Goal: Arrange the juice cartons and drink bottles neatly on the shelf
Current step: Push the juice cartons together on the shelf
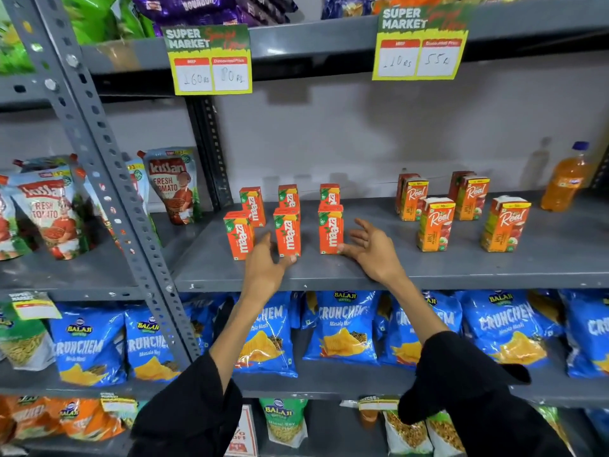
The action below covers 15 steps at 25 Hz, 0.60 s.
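Small orange Maaza juice cartons (286,230) stand in rows while our open, empty left hand (263,270) and right hand (369,250) straighten them; next we nudge gently.

I see grey shelf (428,268); orange Maaza cartons (288,232), white lettering; orange-red Real cartons (436,225); orange bottle (565,183), purple cap; blue crisp bags (341,328); black sleeves (194,413).

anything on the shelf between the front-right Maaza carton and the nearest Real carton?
Only the right hand, its thumb at the front-right Maaza carton. Beyond it, bare grey shelf runs to the nearest Real carton, as the head view shows.
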Tool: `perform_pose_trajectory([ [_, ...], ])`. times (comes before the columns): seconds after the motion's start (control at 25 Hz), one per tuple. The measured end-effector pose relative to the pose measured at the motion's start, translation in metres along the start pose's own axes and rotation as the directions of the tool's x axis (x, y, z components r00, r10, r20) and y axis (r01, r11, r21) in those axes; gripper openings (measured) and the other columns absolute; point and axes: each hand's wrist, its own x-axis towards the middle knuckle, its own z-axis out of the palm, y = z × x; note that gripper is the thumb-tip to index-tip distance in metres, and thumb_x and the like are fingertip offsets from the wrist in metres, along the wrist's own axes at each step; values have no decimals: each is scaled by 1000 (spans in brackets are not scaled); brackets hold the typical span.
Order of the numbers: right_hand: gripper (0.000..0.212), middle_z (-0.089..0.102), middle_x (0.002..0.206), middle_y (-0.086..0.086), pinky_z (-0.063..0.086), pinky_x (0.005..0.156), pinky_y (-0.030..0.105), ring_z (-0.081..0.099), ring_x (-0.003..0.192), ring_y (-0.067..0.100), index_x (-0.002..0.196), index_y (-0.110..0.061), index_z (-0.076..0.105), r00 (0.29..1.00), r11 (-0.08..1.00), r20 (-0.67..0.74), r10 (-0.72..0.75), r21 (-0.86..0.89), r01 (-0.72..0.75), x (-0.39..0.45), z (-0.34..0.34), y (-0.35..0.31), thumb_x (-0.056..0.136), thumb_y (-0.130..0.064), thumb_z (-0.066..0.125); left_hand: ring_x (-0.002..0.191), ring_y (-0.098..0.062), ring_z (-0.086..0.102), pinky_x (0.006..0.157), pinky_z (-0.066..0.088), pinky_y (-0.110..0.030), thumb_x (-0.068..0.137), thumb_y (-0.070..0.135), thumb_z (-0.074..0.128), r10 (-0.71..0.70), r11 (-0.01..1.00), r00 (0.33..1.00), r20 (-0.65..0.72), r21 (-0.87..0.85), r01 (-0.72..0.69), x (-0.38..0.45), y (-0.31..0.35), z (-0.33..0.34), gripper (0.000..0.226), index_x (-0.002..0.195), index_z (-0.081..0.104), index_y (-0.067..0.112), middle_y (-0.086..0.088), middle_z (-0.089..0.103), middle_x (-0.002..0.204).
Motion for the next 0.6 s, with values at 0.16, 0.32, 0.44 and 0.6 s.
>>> perform_pose_trajectory([
  [0.16,42,72,112,-1,55,88,17,69,100,3,128,-15,62,975,987,-153,-160,-30,157,-40,-40,17,87,-18,72,99,-11,56,84,41,-12,82,21,82,156,988,929,-337,49,-148,-58,20,34,43,120,61,22,7,56,112],
  [0.32,13,74,91,-9,52,73,10,70,80,1,101,-22,71,886,968,-395,-245,-45,247,-65,-109,39,88,-20,71,75,-8,64,67,49,-8,79,15,84,176,945,976,-131,-255,-205,-76,74,110,29,99,65,26,-3,67,91],
  [0.44,25,70,95,2,53,73,18,67,80,12,106,-23,60,801,977,-567,-193,-36,210,-65,-178,60,85,-16,71,84,-8,67,75,54,-16,75,12,87,158,898,987,13,-419,-138,-63,117,175,42,107,63,24,4,68,99],
  [0.6,62,49,130,15,49,96,41,55,113,27,134,-8,43,843,983,-524,-123,-182,31,-45,-244,86,80,-7,74,122,-15,53,106,47,-33,76,10,85,75,947,996,39,-316,-58,-35,133,233,79,142,42,17,-4,52,138],
])
